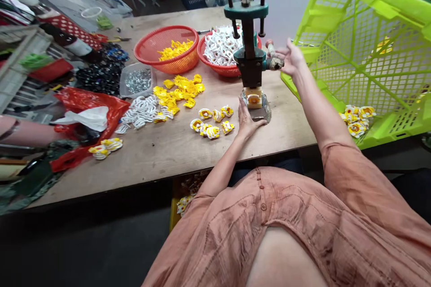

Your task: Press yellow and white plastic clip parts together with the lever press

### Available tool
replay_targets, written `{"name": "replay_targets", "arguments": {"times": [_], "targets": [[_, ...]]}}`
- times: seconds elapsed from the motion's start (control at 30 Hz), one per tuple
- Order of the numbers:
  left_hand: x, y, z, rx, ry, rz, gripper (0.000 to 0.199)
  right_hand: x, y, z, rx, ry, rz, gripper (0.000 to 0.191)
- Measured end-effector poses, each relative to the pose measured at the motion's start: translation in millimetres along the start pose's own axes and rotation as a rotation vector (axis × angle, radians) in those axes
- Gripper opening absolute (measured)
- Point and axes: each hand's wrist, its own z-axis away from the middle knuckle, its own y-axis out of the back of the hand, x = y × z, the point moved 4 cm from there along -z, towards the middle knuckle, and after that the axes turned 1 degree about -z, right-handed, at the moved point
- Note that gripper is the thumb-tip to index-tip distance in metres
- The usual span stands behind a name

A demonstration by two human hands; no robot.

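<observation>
A dark green hand press (249,54) stands on the table, with a white-and-yellow plastic piece (254,99) in the holder under its ram. My left hand (247,120) lies against the near left side of the press base, thumb stretched across the front and fingers up beside the holder. At the press's right side, my right hand (292,59) is at the lever (276,63), its fingers stretched out and thumb raised; part of the fingers is hidden behind the lever. Several white-and-yellow pieces (213,132) lie left of my left hand.
Behind are a red basket of yellow parts (177,50) and one of white parts (222,45). Yellow parts (182,89), white parts (139,112) and a tub of small metal pieces (138,80) lie left. A tilted lime-green crate (350,65) stands right, holding some yellow-and-white pieces.
</observation>
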Motion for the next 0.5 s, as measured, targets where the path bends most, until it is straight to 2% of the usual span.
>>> {"name": "replay_targets", "arguments": {"times": [0.07,0.1,0.17,0.23,0.3,0.37,0.43,0.5], "targets": [[-0.5,-2.5,2.3,-0.006,0.009,-0.014,0.168,-46.1,-8.0,-9.3,0.03,-0.065,-0.003,0.057],[-1.0,-2.8,1.8,-0.003,0.014,-0.014,0.168,-69.7,-13.6,-5.3,0.056,-0.046,0.008,0.052],[-2.1,-2.6,-0.6,0.008,0.019,-0.015,0.169,-111.8,-29.0,20.9,0.079,0.158,0.076,0.04],[-2.7,-2.6,-2.6,0.021,0.015,-0.023,0.17,-130.4,-46.4,67.7,0.078,0.441,0.184,0.028],[-2.9,-3.2,-3.1,0.03,0.011,-0.023,0.17,-113.9,-57.3,122.3,0.116,0.638,0.301,0.03],[-3.2,-4.3,-2.2,0.03,0.009,-0.016,0.169,-69.0,-57.5,168.4,0.173,0.672,0.493,0.042],[-3.8,-5.0,-1.0,0.028,0.004,-0.02,0.168,-18.1,-54.0,197.8,0.065,0.701,0.725,0.049],[-5.3,-4.5,-0.2,0.032,0.003,-0.038,0.167,21.5,-45.6,206.4,-0.07,0.646,0.911,0.045]]}}
